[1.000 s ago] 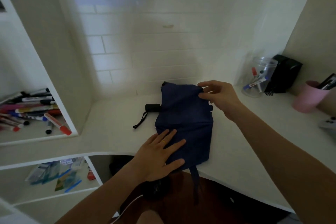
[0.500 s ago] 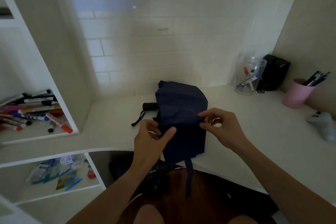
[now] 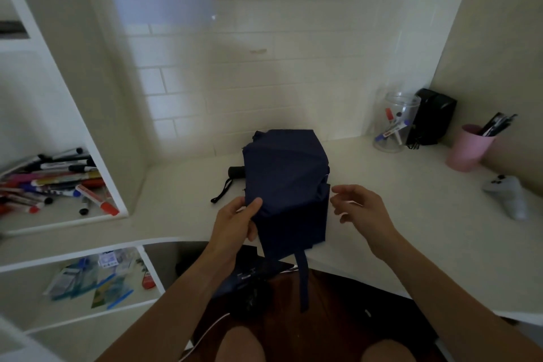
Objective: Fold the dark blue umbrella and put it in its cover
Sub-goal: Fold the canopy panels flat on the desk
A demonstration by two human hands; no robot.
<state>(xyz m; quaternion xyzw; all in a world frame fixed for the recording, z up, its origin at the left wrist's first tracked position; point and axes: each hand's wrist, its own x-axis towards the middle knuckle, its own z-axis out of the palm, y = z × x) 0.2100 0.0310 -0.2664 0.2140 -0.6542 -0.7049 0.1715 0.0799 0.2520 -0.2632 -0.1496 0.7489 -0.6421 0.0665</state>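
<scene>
Dark navy blue umbrella [image 3: 286, 182] with black handle [image 3: 236, 171] on a cream-white desk [image 3: 411, 229]; pink cup [image 3: 467, 148] far right; white brick-patterned wall [image 3: 264, 82].

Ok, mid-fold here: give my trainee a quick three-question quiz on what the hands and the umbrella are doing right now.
1. True or false: the left hand grips the fabric of the dark blue umbrella.
2. Multiple choice: the right hand is (A) pinching the closing strap, (B) open beside the umbrella's right edge, holding nothing, (C) reaching into the pink cup.
3. Fill in: the umbrella's closing strap hangs over the front edge of the ____.

Key: 1 true. 2 B. 3 desk.
</scene>
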